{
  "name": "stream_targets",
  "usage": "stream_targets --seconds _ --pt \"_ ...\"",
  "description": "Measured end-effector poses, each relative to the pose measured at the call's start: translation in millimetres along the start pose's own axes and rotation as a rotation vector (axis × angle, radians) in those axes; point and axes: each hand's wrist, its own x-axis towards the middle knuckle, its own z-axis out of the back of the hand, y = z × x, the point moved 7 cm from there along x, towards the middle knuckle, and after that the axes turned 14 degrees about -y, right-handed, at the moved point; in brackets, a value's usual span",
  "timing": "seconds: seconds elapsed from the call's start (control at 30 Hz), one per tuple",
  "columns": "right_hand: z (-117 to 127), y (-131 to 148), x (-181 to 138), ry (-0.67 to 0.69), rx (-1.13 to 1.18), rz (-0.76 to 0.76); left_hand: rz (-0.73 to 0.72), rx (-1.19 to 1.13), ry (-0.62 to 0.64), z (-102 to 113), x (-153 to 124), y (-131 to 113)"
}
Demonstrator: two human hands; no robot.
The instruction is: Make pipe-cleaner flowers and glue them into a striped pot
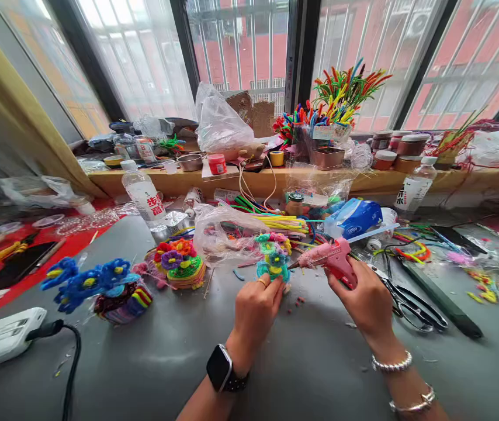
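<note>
My left hand (258, 301), with a dark watch at the wrist, grips a small turquoise flower pot made of pipe cleaners (274, 257), topped with teal, yellow and pink flowers. A pink hot glue gun (329, 257) is in my right hand (361, 301), its nozzle pointing left at the turquoise piece. Whether the tip touches it I cannot tell. My left fingers hide the pot's lower part. A finished-looking pot with red, orange and purple flowers (180, 263) stands to the left, and one with blue flowers (120, 292) is nearer me.
Black-handled scissors (416, 307) and a dark green bar (446, 304) lie right of my right hand. Behind are yellow pipe cleaners (282, 224), a blue tissue pack (352, 217) and water bottles (143, 193). A white power strip (6, 339) with a black cable is at left.
</note>
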Motion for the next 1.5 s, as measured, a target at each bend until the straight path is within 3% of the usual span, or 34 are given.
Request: stream_targets --seconds 0.7,0.8,0.93,1.23,1.5 --pt "-0.3 -4.5 -0.8 0.046 0.01 -0.065 0.055 -0.11 0.097 -0.5 0.0 0.3" --pt "-0.6 -4.5 -0.2 0.049 -0.009 -0.072 0.131 -0.123 0.032 9.1 1.1 8.7" --pt "-0.3 -6.4 0.1 0.057 -0.037 -0.095 0.361 -0.109 0.003 15.1 -2.4 29.4" --pt "-8.1 -21.8 -3.0 0.187 -0.148 -0.207 0.62 -0.25 0.294 -29.9 -12.9 35.4" --pt "-12.0 -22.7 -4.4 0.232 -0.127 -0.205 0.58 -0.508 0.451 -31.1 -10.9 47.6"
